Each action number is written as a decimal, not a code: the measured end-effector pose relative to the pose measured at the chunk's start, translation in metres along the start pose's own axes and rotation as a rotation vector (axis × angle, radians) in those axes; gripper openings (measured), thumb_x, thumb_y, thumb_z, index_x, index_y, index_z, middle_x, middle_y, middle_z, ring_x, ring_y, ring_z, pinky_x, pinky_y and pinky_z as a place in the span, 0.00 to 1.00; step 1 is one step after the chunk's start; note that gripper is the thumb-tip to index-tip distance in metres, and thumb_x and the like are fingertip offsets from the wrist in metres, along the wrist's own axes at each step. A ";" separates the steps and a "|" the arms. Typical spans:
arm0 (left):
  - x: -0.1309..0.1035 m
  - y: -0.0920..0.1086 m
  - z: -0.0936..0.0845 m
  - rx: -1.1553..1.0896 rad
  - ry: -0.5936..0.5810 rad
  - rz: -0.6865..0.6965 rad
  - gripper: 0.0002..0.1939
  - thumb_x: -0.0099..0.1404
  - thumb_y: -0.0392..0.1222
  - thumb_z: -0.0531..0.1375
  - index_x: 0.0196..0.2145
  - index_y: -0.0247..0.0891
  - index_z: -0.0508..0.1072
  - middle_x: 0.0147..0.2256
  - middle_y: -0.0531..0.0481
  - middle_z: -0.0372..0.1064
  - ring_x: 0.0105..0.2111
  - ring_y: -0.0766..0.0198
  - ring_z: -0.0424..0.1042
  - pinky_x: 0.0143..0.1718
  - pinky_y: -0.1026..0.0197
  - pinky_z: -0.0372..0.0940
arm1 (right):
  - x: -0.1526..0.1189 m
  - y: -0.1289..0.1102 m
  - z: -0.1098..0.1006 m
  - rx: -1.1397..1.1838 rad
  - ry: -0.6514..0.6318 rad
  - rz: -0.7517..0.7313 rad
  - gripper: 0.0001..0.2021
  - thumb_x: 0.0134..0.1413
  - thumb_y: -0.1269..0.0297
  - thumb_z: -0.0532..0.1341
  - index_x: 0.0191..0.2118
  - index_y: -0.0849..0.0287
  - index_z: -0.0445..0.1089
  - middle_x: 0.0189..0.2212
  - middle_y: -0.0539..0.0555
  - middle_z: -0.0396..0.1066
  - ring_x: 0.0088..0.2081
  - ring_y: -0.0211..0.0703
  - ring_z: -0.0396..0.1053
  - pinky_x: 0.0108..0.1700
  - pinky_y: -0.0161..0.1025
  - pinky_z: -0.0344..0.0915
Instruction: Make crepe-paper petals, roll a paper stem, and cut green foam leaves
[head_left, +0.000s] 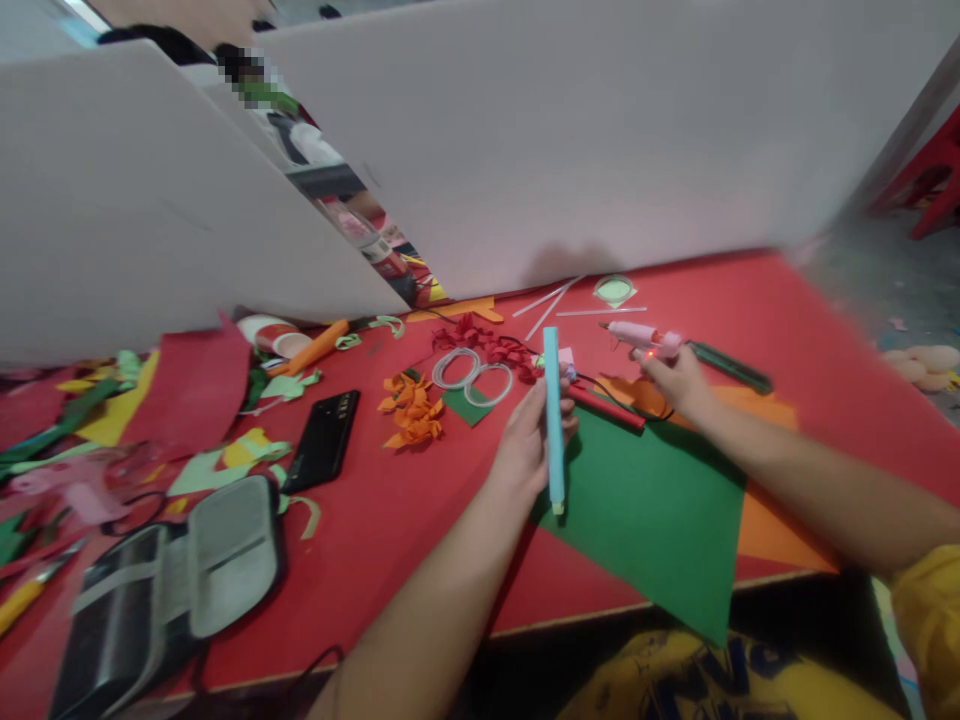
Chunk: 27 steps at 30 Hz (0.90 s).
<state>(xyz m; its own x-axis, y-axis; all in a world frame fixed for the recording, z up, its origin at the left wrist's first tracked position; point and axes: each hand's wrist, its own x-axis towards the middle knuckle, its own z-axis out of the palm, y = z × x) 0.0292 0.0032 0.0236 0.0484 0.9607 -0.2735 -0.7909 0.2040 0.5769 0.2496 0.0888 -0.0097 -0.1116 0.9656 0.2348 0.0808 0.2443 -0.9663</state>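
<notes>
My left hand (529, 430) is closed round a light blue stick (553, 420), perhaps rolled paper, held nearly upright above the table. My right hand (679, 380) grips a pink glue gun (645, 338), its nozzle pointing left towards the stick but apart from it. A small red light glows on the gun. Beneath both hands lie a green sheet (652, 500) and an orange sheet (780, 530). A red stick (609, 410) lies between the hands. Just past my right hand is a dark green utility knife (729, 367).
Left of my left hand lie orange paper flowers (412, 410), clear rings (489, 385), a black phone (322, 440) and an open case (232, 555). Paper scraps and a second pink glue gun (71, 487) fill the far left. White panels (600, 130) stand along the back.
</notes>
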 end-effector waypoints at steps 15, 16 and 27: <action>0.002 -0.006 -0.005 0.207 0.030 0.089 0.16 0.68 0.50 0.72 0.47 0.37 0.80 0.35 0.53 0.72 0.25 0.74 0.68 0.22 0.72 0.64 | 0.001 0.003 0.000 0.000 -0.046 -0.039 0.21 0.62 0.48 0.67 0.54 0.56 0.81 0.45 0.60 0.83 0.49 0.58 0.80 0.49 0.50 0.78; 0.002 -0.006 -0.005 0.222 0.029 0.098 0.17 0.68 0.50 0.71 0.47 0.37 0.80 0.35 0.53 0.72 0.25 0.74 0.68 0.22 0.72 0.64 | 0.001 0.004 0.000 0.002 -0.044 -0.039 0.21 0.62 0.48 0.67 0.53 0.57 0.81 0.45 0.60 0.83 0.49 0.58 0.80 0.49 0.50 0.78; -0.002 -0.005 0.002 0.299 0.063 0.091 0.22 0.72 0.58 0.65 0.56 0.42 0.77 0.30 0.57 0.63 0.21 0.73 0.62 0.17 0.73 0.59 | -0.002 0.000 0.001 -0.007 -0.046 -0.034 0.22 0.62 0.46 0.67 0.53 0.56 0.80 0.42 0.60 0.83 0.49 0.57 0.80 0.49 0.51 0.79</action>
<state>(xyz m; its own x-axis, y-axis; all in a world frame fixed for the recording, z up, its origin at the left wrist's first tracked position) 0.0344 0.0002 0.0229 -0.0596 0.9657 -0.2527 -0.5757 0.1735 0.7990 0.2484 0.0873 -0.0103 -0.1598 0.9517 0.2622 0.0829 0.2777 -0.9571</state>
